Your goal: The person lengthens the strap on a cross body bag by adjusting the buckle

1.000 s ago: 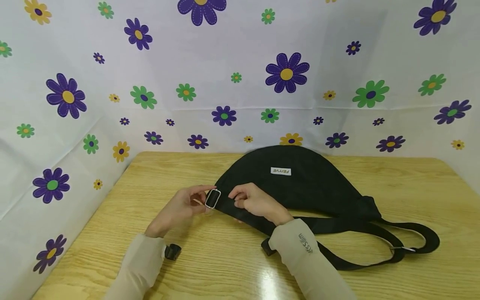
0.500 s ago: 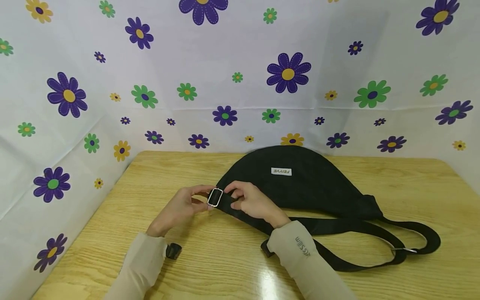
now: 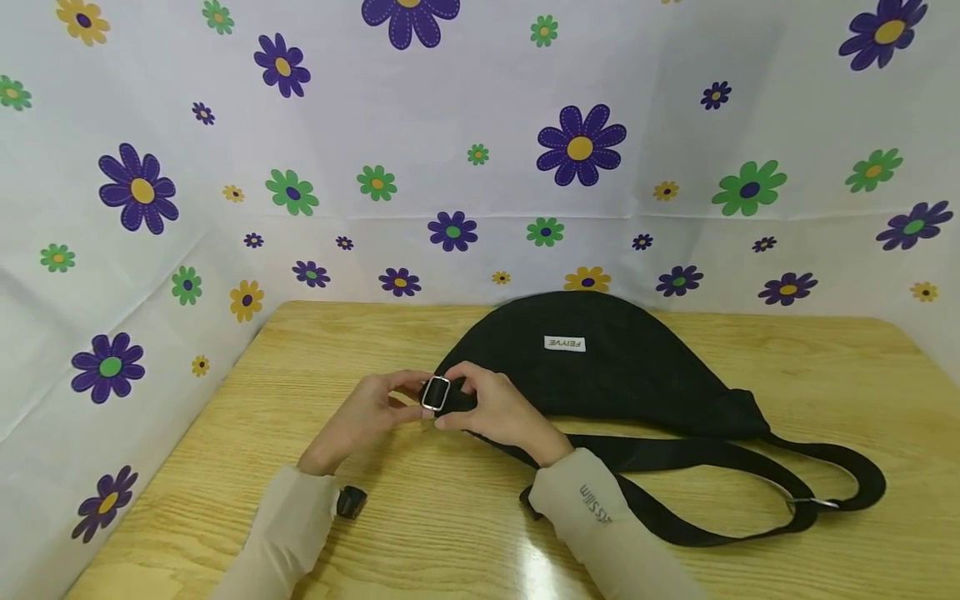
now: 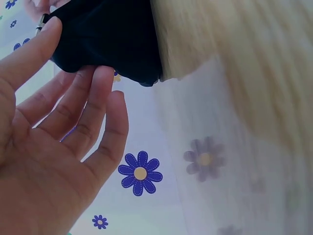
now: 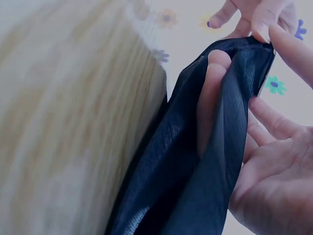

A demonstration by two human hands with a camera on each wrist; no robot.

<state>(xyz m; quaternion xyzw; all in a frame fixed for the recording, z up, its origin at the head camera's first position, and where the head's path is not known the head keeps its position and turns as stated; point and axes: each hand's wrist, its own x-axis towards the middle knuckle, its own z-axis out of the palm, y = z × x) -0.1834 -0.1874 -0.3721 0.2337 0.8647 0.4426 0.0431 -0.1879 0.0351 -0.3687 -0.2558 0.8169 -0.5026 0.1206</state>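
Observation:
A black waist bag (image 3: 600, 375) with a small white label lies at the back of the table. Near its left end, a silver rectangular slide buckle (image 3: 436, 393) is threaded on the black webbing strap (image 3: 648, 455). My left hand (image 3: 366, 418) pinches the buckle's left side between thumb and fingers. Right beside it, my right hand (image 3: 504, 410) pinches the strap with thumb and index finger. In the right wrist view, right-hand fingers (image 5: 210, 100) lie between two layers of strap (image 5: 230, 142). The left wrist view shows black fabric (image 4: 110, 34) beyond my left fingers.
A black plastic clip (image 3: 350, 502) lies by the left sleeve, and another (image 3: 529, 502) shows beside the right cuff. Strap loops with a metal ring (image 3: 813, 502) spread over the right of the wooden table (image 3: 420, 542). A flowered cloth (image 3: 480, 100) hangs behind.
My right hand has slid left along the strap to the slide buckle, and its thumb and finger have closed on the strap there. The left hand has shifted slightly right with the buckle.

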